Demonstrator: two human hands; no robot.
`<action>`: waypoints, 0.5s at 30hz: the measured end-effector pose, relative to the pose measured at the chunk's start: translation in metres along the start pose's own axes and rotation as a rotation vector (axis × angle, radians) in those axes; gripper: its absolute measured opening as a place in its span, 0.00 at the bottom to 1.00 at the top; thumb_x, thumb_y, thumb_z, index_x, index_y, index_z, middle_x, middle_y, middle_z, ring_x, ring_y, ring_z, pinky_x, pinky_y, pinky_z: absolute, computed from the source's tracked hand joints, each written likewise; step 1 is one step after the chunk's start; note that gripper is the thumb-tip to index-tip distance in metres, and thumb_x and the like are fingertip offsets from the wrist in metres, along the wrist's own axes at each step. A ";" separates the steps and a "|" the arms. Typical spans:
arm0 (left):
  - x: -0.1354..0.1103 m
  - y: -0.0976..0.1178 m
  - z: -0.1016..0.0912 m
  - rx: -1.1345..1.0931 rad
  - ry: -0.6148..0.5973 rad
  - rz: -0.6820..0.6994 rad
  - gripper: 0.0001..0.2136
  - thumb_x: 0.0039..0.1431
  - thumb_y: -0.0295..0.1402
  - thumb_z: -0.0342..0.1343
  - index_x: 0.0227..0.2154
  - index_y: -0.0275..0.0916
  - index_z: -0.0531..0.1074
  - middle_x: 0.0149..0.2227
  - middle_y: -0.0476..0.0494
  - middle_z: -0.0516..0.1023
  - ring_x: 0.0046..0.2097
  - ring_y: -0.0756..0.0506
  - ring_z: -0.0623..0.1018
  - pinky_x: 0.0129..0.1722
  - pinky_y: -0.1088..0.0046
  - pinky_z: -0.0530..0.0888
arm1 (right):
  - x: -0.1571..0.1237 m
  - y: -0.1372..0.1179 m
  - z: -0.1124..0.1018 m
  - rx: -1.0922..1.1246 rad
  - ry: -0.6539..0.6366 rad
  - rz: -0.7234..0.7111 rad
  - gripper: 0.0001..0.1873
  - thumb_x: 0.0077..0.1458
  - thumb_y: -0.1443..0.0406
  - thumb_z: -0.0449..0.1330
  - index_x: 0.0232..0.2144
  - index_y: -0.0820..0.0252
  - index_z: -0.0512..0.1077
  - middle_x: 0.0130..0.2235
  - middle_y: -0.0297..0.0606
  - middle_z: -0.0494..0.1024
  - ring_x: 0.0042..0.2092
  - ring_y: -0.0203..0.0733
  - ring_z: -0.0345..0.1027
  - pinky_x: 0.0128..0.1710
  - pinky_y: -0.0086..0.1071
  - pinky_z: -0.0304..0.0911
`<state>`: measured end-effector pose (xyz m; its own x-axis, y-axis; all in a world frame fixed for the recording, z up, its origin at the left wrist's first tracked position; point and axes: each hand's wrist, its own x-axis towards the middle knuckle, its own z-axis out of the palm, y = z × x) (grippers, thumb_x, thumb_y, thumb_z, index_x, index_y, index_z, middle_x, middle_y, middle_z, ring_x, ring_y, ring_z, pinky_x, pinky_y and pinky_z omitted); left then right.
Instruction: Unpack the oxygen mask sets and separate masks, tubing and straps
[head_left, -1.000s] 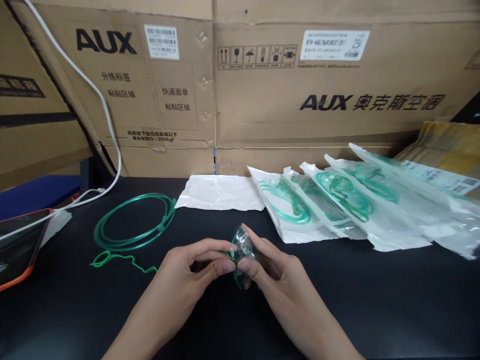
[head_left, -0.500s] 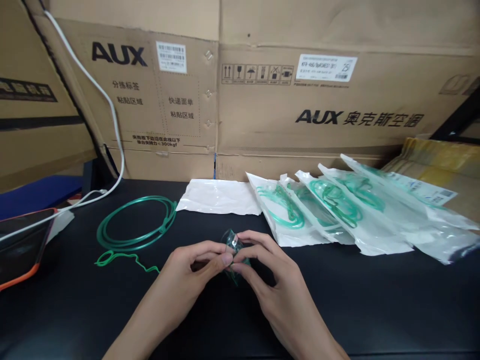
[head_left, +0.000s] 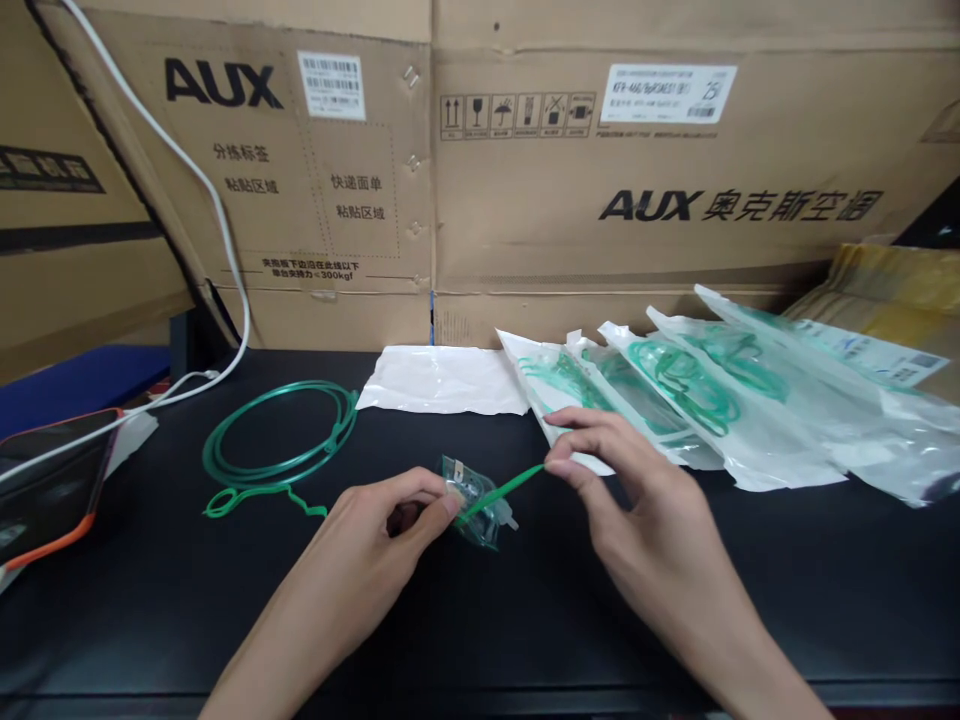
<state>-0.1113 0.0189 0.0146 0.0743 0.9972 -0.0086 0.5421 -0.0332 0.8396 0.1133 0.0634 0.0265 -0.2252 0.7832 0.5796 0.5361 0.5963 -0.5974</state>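
Observation:
My left hand [head_left: 390, 515] pinches a small clear green-tinted mask [head_left: 474, 500] just above the black table. My right hand [head_left: 622, 480] grips the end of a green elastic strap [head_left: 504, 488] between thumb and forefinger. The strap runs taut from the mask up and to the right. A coil of green tubing [head_left: 277, 445] lies flat on the table to the left of my hands, with a loose green loop [head_left: 255, 498] at its front.
An empty white plastic bag [head_left: 442, 380] lies behind my hands. Several sealed bags with green tubing [head_left: 697, 400] fan out to the right. Large AUX cardboard boxes [head_left: 570, 170] wall the back. A phone in an orange case [head_left: 45, 480] and a white cable [head_left: 225, 260] sit at left.
My right hand has moved away from the mask to the right, drawing the green strap out taut. My left hand keeps hold of the mask, which is now more folded.

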 end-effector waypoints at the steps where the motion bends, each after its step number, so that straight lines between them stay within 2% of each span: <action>1: 0.000 0.000 -0.001 0.006 0.004 -0.003 0.16 0.68 0.49 0.52 0.34 0.45 0.78 0.33 0.50 0.79 0.39 0.42 0.76 0.39 0.72 0.69 | 0.001 0.001 -0.004 -0.012 0.032 0.004 0.08 0.66 0.67 0.55 0.33 0.52 0.71 0.49 0.39 0.77 0.55 0.49 0.71 0.55 0.43 0.61; 3: 0.000 0.000 -0.001 -0.006 0.008 -0.003 0.16 0.68 0.49 0.52 0.35 0.45 0.78 0.34 0.50 0.80 0.40 0.43 0.76 0.39 0.72 0.69 | 0.001 0.000 -0.006 0.013 0.031 0.026 0.08 0.66 0.65 0.56 0.33 0.52 0.71 0.50 0.40 0.77 0.55 0.50 0.71 0.55 0.44 0.62; 5: 0.000 0.002 0.000 -0.043 -0.005 0.017 0.15 0.68 0.47 0.52 0.36 0.45 0.79 0.35 0.51 0.81 0.41 0.43 0.77 0.40 0.72 0.69 | -0.003 -0.003 -0.002 0.096 -0.064 0.083 0.05 0.65 0.60 0.60 0.37 0.52 0.73 0.52 0.39 0.77 0.55 0.51 0.72 0.54 0.44 0.65; 6: 0.000 0.003 0.002 -0.063 -0.013 0.028 0.14 0.68 0.47 0.53 0.36 0.45 0.79 0.36 0.51 0.82 0.41 0.43 0.77 0.41 0.72 0.69 | -0.006 -0.004 0.002 0.136 -0.135 0.131 0.08 0.63 0.57 0.63 0.42 0.50 0.74 0.53 0.39 0.77 0.54 0.52 0.72 0.54 0.45 0.67; 8: -0.001 0.007 0.006 -0.102 -0.036 0.051 0.13 0.69 0.44 0.53 0.38 0.45 0.80 0.37 0.51 0.83 0.41 0.43 0.78 0.41 0.72 0.70 | -0.012 -0.005 0.011 0.182 -0.270 0.229 0.26 0.57 0.51 0.68 0.55 0.45 0.71 0.55 0.38 0.78 0.55 0.54 0.72 0.55 0.48 0.68; 9: -0.001 0.009 0.007 -0.115 -0.043 0.066 0.13 0.69 0.43 0.53 0.38 0.45 0.80 0.36 0.51 0.83 0.41 0.43 0.78 0.41 0.73 0.70 | -0.015 -0.005 0.015 0.182 -0.319 0.260 0.32 0.54 0.50 0.70 0.60 0.43 0.69 0.56 0.37 0.78 0.57 0.55 0.72 0.57 0.50 0.67; 10: -0.002 0.011 0.008 -0.115 -0.048 0.079 0.13 0.69 0.42 0.53 0.38 0.45 0.81 0.36 0.51 0.83 0.40 0.44 0.79 0.40 0.73 0.70 | -0.016 -0.004 0.018 0.177 -0.350 0.270 0.34 0.53 0.50 0.71 0.61 0.41 0.69 0.57 0.36 0.78 0.58 0.56 0.71 0.59 0.52 0.66; 13: -0.004 0.015 0.005 -0.029 0.001 0.115 0.12 0.69 0.41 0.53 0.40 0.48 0.82 0.36 0.52 0.84 0.36 0.45 0.78 0.37 0.73 0.69 | -0.015 0.001 0.022 0.166 -0.369 0.223 0.26 0.55 0.53 0.69 0.56 0.41 0.75 0.55 0.35 0.80 0.57 0.56 0.73 0.60 0.51 0.65; 15: -0.006 0.013 -0.006 0.069 0.093 0.116 0.12 0.68 0.41 0.54 0.41 0.49 0.82 0.39 0.52 0.85 0.37 0.44 0.78 0.38 0.72 0.70 | -0.012 0.004 0.020 0.153 -0.360 0.190 0.24 0.56 0.54 0.68 0.55 0.42 0.76 0.55 0.36 0.81 0.55 0.56 0.75 0.59 0.50 0.67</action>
<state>-0.1099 0.0126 0.0294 0.0640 0.9882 0.1391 0.5912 -0.1499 0.7925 0.1022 0.0600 0.0060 -0.4180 0.8769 0.2373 0.4745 0.4334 -0.7661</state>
